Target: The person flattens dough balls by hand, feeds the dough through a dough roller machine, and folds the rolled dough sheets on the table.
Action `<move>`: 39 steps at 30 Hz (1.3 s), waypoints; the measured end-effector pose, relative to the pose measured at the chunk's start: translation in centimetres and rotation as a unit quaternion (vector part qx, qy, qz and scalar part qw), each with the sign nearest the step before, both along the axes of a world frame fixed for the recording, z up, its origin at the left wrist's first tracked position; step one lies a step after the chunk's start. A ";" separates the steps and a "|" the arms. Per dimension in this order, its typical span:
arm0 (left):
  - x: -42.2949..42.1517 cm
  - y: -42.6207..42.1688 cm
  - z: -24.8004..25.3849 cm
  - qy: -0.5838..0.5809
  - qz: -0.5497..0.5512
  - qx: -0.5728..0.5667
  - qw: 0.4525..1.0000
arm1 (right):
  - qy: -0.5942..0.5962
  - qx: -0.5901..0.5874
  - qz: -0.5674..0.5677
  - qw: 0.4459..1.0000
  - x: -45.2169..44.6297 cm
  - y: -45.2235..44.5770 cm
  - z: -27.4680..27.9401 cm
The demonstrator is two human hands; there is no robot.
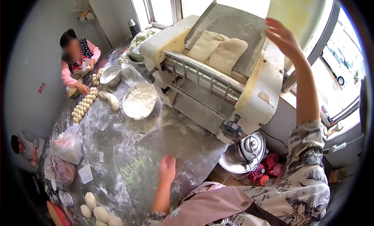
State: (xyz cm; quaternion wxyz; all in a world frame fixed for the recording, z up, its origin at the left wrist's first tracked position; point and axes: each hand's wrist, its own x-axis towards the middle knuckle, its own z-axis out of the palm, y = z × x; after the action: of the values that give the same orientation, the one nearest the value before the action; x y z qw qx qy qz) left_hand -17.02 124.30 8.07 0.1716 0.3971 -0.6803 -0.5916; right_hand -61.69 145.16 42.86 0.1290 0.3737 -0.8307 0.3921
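Two folded slabs of pale dough lie on the metal feed tray of a dough rolling machine. My right hand is raised at the tray's right edge, its fingers apart and nothing in them, not touching the dough. Low over the floury metal table, in front of the machine, is my left hand. It looks blurred, and its fingers are foreshortened. The machine's metal rollers sit behind a barred guard, with a black knob at the lower right.
A bowl of flour, a smaller bowl, rows of dough balls and plastic bags stand on the table. Larger dough pieces lie at the near left. A co-worker handles dough; another person is at the left.
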 end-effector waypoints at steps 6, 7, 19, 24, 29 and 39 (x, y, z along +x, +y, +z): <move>-11.1 -1.1 -0.5 0.116 -0.020 0.148 0.982 | -0.198 -0.175 -0.270 0.926 2.6 14.4 -13.6; -13.0 -1.2 1.0 0.127 -0.025 0.201 0.971 | -0.182 -0.216 -0.275 0.919 3.3 16.6 -17.5; -30.9 -2.1 0.5 0.436 -0.019 0.592 0.677 | -0.619 -0.146 -0.158 0.756 24.6 13.0 -35.6; -29.8 -2.1 2.3 0.430 0.033 0.566 0.702 | -0.637 -0.031 -0.022 0.770 25.4 6.6 -34.8; -28.4 -2.5 1.5 0.573 -0.116 0.585 0.563 | -0.637 0.001 0.056 0.769 24.7 2.7 -33.9; -25.5 -1.7 0.2 0.510 -0.015 0.590 0.626 | -0.683 -0.025 0.066 0.727 24.7 -1.5 -34.8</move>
State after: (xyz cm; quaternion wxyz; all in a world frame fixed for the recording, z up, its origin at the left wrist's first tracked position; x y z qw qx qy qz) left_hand -42.56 122.59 8.30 0.2112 0.0384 0.0048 -0.9767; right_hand -36.96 143.62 8.04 -0.4894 0.0555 -0.6579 0.5697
